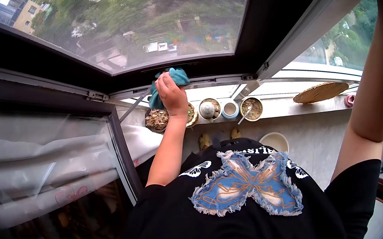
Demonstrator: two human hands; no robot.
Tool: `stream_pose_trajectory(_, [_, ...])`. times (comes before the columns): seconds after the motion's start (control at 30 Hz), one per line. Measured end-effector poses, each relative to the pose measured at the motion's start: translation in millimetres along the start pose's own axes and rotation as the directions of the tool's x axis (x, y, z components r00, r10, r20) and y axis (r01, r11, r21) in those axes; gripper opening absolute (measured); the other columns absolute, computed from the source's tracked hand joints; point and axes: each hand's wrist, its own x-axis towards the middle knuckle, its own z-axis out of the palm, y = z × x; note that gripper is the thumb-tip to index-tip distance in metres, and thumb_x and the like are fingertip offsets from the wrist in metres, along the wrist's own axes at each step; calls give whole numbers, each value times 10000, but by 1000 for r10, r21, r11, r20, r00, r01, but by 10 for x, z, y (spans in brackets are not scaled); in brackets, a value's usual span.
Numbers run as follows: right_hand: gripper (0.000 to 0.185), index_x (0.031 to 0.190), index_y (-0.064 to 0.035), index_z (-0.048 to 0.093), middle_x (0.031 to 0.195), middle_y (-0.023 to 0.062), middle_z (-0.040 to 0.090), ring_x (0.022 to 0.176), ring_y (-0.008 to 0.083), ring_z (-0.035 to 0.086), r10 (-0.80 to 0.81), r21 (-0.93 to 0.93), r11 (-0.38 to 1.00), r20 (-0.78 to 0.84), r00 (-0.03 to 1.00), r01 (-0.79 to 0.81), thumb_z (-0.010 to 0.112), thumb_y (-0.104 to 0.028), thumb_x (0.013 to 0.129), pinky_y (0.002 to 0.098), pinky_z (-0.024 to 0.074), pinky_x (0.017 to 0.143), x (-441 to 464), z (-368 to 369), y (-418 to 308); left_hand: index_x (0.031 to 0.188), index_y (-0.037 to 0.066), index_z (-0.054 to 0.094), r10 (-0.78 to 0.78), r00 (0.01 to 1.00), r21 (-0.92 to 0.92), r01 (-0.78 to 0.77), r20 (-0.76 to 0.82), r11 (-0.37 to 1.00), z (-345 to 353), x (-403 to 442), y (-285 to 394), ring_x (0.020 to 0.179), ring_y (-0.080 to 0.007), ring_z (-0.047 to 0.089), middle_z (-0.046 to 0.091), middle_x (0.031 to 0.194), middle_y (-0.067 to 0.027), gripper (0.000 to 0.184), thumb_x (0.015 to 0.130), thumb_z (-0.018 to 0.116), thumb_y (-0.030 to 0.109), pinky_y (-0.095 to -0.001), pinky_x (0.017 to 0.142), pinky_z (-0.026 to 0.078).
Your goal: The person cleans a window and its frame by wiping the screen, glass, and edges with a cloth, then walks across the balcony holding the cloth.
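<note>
My left hand (pixel 171 94) is closed around a bunched teal cloth (pixel 178 76). It presses the cloth to the dark lower frame (pixel 204 72) of the window, just under the mesh screen (pixel 154 27). Part of the cloth hangs down on the left of my fingers, beside a thin metal stay bar (pixel 134 105). My right arm (pixel 368 89) reaches up along the right side, and its hand is out of view past the upper edge.
Below my left hand, a ledge holds a pot of dry plants (pixel 157 120), a pot with a round cactus (pixel 208 110), a pale cup (pixel 230 109) and another soil-filled pot (pixel 251 108). A woven disc (pixel 321 93) lies farther right. A pale bucket (pixel 274 142) stands on the floor. An opened glass pane (pixel 40 155) is at left.
</note>
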Motion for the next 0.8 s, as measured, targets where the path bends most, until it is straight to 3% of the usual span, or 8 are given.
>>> stream_pose_trajectory(0.3, [106, 925, 55, 566, 1216, 205, 396, 944, 229, 543, -18, -25, 999, 38, 999, 19, 577, -14, 844, 325, 533, 740, 9, -8, -81, 1192, 0, 594, 167, 981, -306, -130, 97, 943, 220, -90, 675, 1061, -413, 585, 631, 1126, -189, 479, 730, 708, -59, -485, 979, 473])
stream_pose_trajectory(0.5, [117, 935, 57, 565, 1218, 204, 396, 929, 222, 544, -48, -36, 998, 28, 998, 49, 577, -9, 840, 313, 533, 725, 82, -16, -131, 1186, 2, 602, 280, 951, -565, -161, 131, 809, 394, -87, 1024, 1046, -403, 606, 645, 1108, -183, 518, 685, 686, -104, -466, 941, 501])
stream_pose_trajectory(0.8, [134, 951, 61, 563, 1221, 203, 395, 905, 212, 546, -46, 7, 999, -17, 999, 46, 576, -2, 833, 295, 533, 702, 119, 98, -109, 1203, -45, 582, 363, 904, -656, -135, 224, 742, 552, -42, 1249, 1092, -401, 587, 618, 1134, -201, 537, 684, 709, -99, -439, 955, 506])
